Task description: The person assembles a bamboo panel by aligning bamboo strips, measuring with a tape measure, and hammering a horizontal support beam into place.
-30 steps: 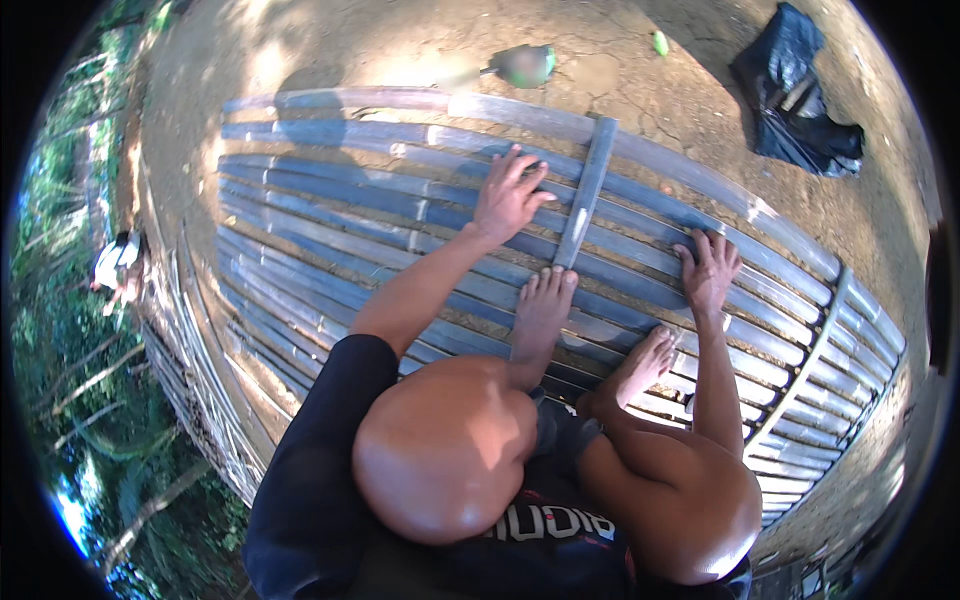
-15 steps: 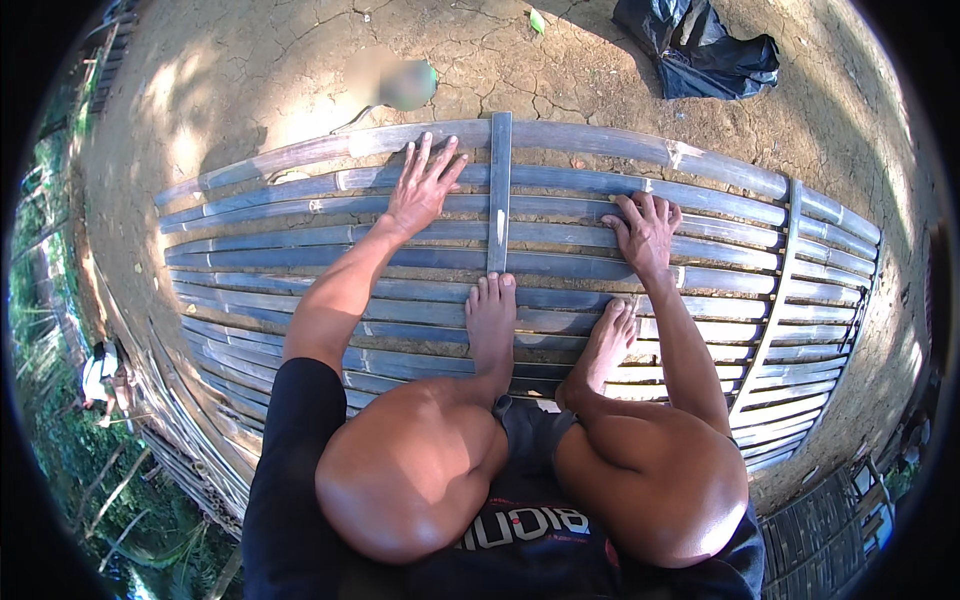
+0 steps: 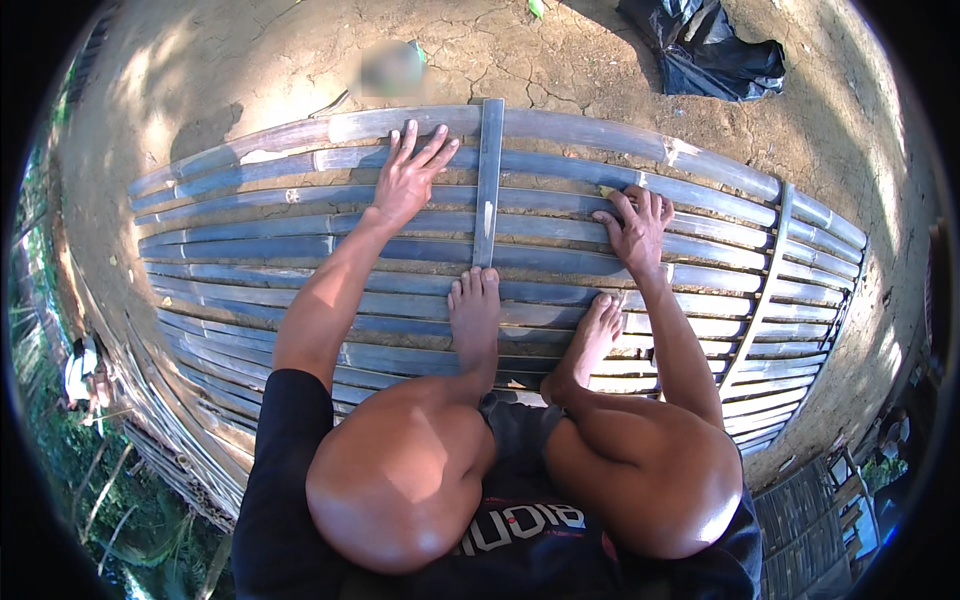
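Observation:
I squat on a panel of long bamboo slats, laid side by side with gaps between them. A narrow bamboo crosspiece lies over the far slats, its near end by the toes of my left foot. Left of it, my left hand rests palm down, fingers spread over the farthest slats. To its right, my right hand bends its fingers over a slat near the far side, thumb apart; the fingertips are partly hidden. A small yellowish bit shows at its index finger.
A second crosspiece spans the panel on the right. Beyond the panel, a crumpled black plastic sheet lies on cracked bare earth. Thin poles lie at the left by green plants. A dark woven panel stands at lower right.
The whole view has shifted slightly, so the panel sits farther left. Both hands stay at about the same slats. The yellowish bit now shows beside my right index finger.

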A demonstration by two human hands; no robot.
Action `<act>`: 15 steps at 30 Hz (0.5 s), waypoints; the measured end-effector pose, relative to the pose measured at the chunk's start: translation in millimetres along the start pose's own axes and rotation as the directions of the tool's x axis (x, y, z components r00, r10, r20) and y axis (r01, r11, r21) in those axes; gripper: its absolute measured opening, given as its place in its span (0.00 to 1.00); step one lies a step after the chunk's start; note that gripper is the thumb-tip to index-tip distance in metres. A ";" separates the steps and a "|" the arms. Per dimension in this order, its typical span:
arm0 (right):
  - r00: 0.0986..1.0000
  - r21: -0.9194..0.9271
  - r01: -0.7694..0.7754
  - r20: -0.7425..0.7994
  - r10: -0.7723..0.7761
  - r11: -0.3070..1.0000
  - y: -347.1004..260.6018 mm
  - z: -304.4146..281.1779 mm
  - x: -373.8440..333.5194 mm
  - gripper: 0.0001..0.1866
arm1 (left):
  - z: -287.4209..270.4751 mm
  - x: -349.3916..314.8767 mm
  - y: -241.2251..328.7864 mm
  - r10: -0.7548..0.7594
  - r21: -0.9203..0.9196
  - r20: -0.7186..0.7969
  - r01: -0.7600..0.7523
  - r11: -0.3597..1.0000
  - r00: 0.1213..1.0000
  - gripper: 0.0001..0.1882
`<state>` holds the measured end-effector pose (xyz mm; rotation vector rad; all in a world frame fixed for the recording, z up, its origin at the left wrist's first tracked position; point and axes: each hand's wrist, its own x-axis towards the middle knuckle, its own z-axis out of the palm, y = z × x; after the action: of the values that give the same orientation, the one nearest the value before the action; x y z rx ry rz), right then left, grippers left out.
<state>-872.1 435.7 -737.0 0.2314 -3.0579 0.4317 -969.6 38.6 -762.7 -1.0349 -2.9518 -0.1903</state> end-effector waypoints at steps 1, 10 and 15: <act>1.000 0.013 0.001 0.012 -0.001 1.000 -0.8 -0.6 0.3 0.23 | 1.2 -0.8 -1.4 -0.001 0.007 0.002 0.001 1.000 1.000 0.44; 0.990 0.092 -0.132 0.051 0.128 0.987 0.1 -1.5 29.6 0.34 | -6.3 5.5 2.0 -0.006 0.020 0.008 0.006 1.000 1.000 0.33; 0.981 -0.044 0.021 0.193 -0.012 0.999 30.5 -2.2 52.3 0.49 | -20.6 10.4 12.1 0.015 0.036 0.039 -0.016 0.999 0.999 0.28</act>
<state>-928.4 457.9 -739.9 0.3139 -3.2475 0.3574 -970.8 52.0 -740.5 -1.0690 -2.9684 -0.1180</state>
